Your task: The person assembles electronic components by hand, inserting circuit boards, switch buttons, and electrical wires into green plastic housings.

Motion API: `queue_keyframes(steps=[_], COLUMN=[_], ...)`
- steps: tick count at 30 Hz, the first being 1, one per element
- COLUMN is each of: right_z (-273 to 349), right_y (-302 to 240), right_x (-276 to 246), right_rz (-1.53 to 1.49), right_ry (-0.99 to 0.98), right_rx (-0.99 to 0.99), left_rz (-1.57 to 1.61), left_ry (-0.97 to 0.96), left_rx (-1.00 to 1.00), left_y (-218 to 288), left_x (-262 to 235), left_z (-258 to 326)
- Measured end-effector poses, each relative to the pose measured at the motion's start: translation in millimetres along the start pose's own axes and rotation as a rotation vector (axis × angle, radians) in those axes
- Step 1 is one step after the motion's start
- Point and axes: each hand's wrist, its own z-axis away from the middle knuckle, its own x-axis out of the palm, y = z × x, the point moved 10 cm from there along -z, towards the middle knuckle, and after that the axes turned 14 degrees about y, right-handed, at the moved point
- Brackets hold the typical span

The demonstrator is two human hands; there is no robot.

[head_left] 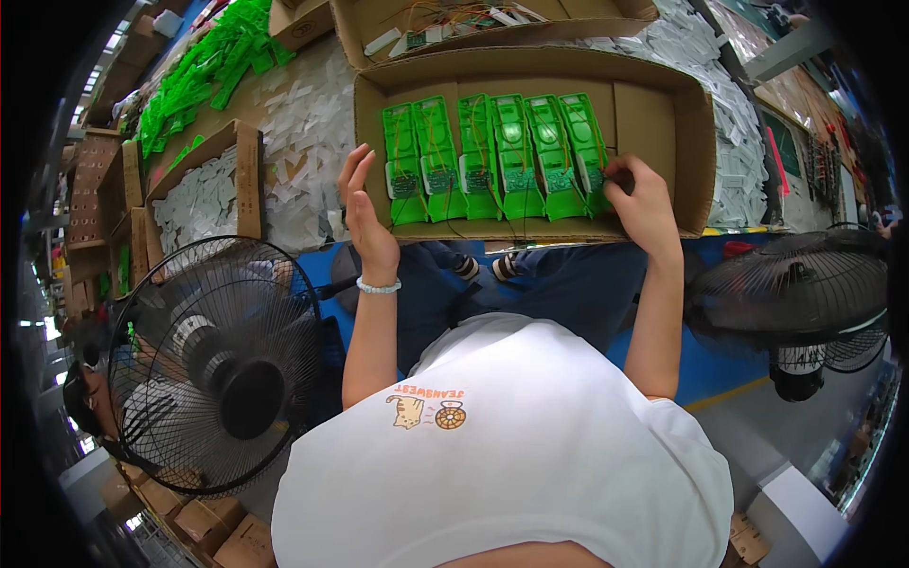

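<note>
Green parts: six bright green moulded plastic housings with thin wires and small circuit boards point(492, 156) lie side by side in a row inside a shallow brown cardboard tray point(663, 114), filling its left and middle part.
Right hand: the right hand point(642, 197) rests on the rightmost housing at the end of the row, fingers curled together on its lower edge; the exact grip cannot be told.
Left hand: the left hand point(365, 213) stands upright, fingers spread and empty, just beside the leftmost housing, at the tray's front left edge.
Hidden: the right fingertips fold under the hand; the fine wiring is too small to trace.
Surface: the tray sits on a bench strewn with white flat pieces point(303, 142); a second cardboard tray point(492, 24) lies behind it.
Room: black wire-guard fans point(213, 364) stand at the lower left and at the right; the floor is blue point(720, 369).
</note>
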Motion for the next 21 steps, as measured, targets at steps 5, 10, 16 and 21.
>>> queue_keyframes(steps=[5,10,16,21], right_z=[2.8,2.1,5.7,5.5], right_y=[-11.6,-4.0,-16.9,-14.6], right_x=[-3.8,-2.4,-3.3,-10.2], right_rz=[0.001,0.042,0.002,0.088], right_ry=[0.005,-0.103,-0.063,0.024], right_rx=[-0.110,-0.050,-0.094,-0.121], left_rz=[0.017,0.125,0.052,0.007], left_ry=[-0.011,-0.090,-0.105,-0.085], left_rx=[0.002,-0.114,-0.082,-0.007], left_y=[3.4,-9.5,-6.9,-1.3], left_x=[-0.2,2.1,2.8,2.1], left_z=[0.2,1.6,1.0,0.4])
